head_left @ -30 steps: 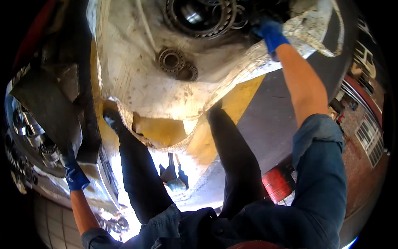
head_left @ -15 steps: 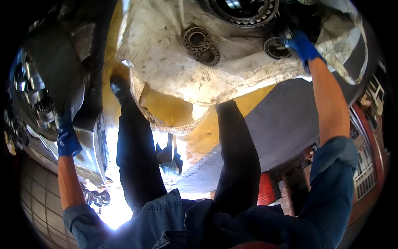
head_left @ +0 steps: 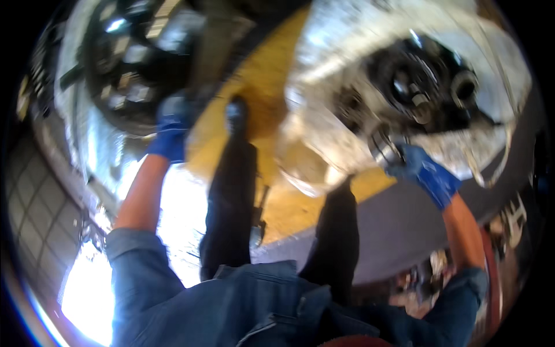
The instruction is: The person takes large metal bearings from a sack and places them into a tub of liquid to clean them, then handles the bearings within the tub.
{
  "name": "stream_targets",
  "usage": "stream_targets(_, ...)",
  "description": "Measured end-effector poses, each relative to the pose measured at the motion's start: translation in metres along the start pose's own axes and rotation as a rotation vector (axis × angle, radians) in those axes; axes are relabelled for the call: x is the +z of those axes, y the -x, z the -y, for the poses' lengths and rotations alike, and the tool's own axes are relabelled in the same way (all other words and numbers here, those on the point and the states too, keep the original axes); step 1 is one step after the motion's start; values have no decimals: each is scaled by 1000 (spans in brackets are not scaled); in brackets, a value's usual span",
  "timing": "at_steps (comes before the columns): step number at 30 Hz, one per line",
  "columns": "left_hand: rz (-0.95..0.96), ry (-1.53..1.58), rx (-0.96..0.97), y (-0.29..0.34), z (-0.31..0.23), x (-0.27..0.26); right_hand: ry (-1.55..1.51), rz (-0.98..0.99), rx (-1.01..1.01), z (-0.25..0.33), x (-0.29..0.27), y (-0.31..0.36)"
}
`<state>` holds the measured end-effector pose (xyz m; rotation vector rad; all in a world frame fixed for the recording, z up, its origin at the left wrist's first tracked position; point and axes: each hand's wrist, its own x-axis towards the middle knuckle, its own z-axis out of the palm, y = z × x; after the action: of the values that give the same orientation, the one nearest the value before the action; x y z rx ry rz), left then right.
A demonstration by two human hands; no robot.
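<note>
Since half a second ago the whole view has swung: the dirty white sheet with the metal parts now sits at upper right instead of across the top, and the big wheel assembly has climbed from the left edge to the upper left. From my remote seat I see the right hand, in a blue glove, reaching to the near edge of the sheet, its fingers curled around a small round metal bearing; the grip looks closed on it, though motion blur softens the detail. That bearing lies at the lower rim of the sheet, just below the large dark bearing ring and its neighbouring smaller ring. The left hand, also gloved in blue, rests against the lower edge of the wheel assembly; I cannot tell whether its fingers are spread or gripping. Between the arms my dark trouser legs stand on a yellow floor.
</note>
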<state>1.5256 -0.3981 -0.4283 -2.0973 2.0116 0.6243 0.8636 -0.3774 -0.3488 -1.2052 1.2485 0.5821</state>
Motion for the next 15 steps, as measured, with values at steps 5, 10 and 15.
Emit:
stream_targets(5,104,257,-62,3,-57,-39,-702,398,-156,194,-12,21)
stream_targets(10,159,250,-101,2,-48,-36,-760,455,-496,340,-9,-44)
stream_targets(15,205,321,-204,0,-51,-31,-170,185,-458,542,-56,-76)
